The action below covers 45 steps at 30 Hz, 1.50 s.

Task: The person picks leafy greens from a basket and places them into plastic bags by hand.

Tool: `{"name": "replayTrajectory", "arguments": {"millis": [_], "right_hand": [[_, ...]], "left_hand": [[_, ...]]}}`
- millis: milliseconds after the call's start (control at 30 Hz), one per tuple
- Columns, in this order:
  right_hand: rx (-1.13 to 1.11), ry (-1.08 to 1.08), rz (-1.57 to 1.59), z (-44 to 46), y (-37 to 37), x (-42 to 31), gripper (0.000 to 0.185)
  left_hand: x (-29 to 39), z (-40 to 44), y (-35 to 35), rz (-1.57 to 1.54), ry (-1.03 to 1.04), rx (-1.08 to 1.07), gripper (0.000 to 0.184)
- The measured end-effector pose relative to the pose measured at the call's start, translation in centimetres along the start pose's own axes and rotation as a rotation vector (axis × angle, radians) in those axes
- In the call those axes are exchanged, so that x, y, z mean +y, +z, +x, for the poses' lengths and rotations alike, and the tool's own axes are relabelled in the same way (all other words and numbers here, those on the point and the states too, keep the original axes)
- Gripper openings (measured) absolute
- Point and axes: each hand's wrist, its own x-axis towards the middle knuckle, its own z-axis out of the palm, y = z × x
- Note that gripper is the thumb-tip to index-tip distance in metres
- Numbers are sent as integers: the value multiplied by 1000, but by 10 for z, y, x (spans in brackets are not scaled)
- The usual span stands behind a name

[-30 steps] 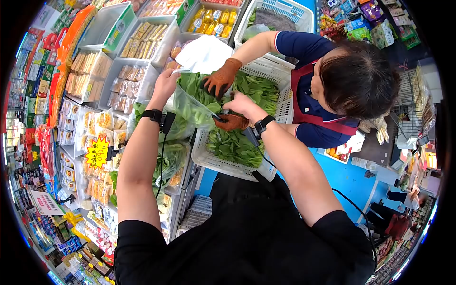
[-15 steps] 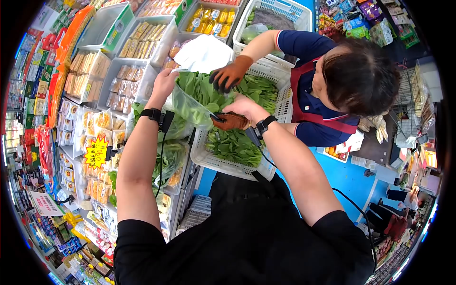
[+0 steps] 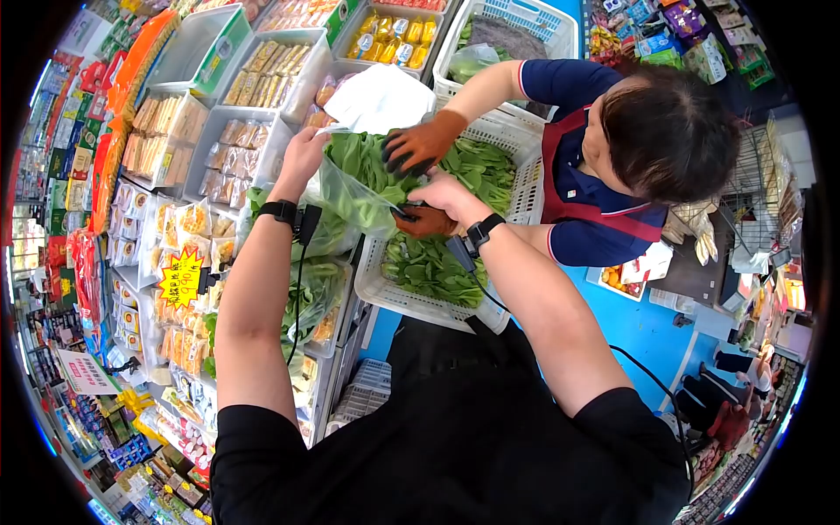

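A clear plastic bag (image 3: 337,194) with leafy greens (image 3: 357,162) in it is stretched between my two hands. My left hand (image 3: 304,156) pinches its rim at the upper left. On the other side, my right hand (image 3: 444,194) is closed on the rim, its fingertips partly hidden near the leaves. A co-worker's orange-and-black gloved hand (image 3: 422,144) presses on the greens at the bag's mouth. The co-worker's other gloved hand (image 3: 426,220) is just below my right hand, against the bag. Beneath lies a white crate (image 3: 385,296) of loose greens (image 3: 437,273).
Filled bags of greens (image 3: 315,302) lie by my left forearm, beside bins of packaged snacks (image 3: 236,157). A white bag (image 3: 381,98) rests beyond my hands. The co-worker (image 3: 604,166) stands at the right. Another white crate (image 3: 564,39) is at the back. A cable (image 3: 652,381) runs past my right arm.
The co-worker's upper gloved hand has shifted slightly left on the greens, its fingers more curled. My hands keep nearly the same places on the bag.
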Motion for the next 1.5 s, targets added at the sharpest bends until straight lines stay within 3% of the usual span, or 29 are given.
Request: {"name": "replayTrajectory", "arguments": {"millis": [67,233,433,867,1067,1167,1267,1433,1500], "right_hand": [[-73,-46,128,6,-1,9,83],[90,108,92,2,-1,-2,53],[152,61,119,2,-4,-1,32],[83,16,43,3,21,-7,31],[267,-128,-39,21,32,6,25],[141,-12,168,13,22,-12,15],[108,-227,707,-23,19,-54,11],[-12,-218,752,-65,21,-81,18],[-22,-242,718,-70,26,-83,16]], "left_hand": [[-2,0,0,0,7,2,31],[-5,0,-1,-8,-7,-3,30],[-11,4,0,-28,32,6,31],[-12,-8,-7,-49,27,27,29],[-14,-11,-12,-70,44,22,28],[-13,-13,-18,-182,64,14,26],[0,-26,-24,-313,91,24,25],[10,-51,-39,-423,124,72,23],[23,-60,-47,-449,26,99,22]]}}
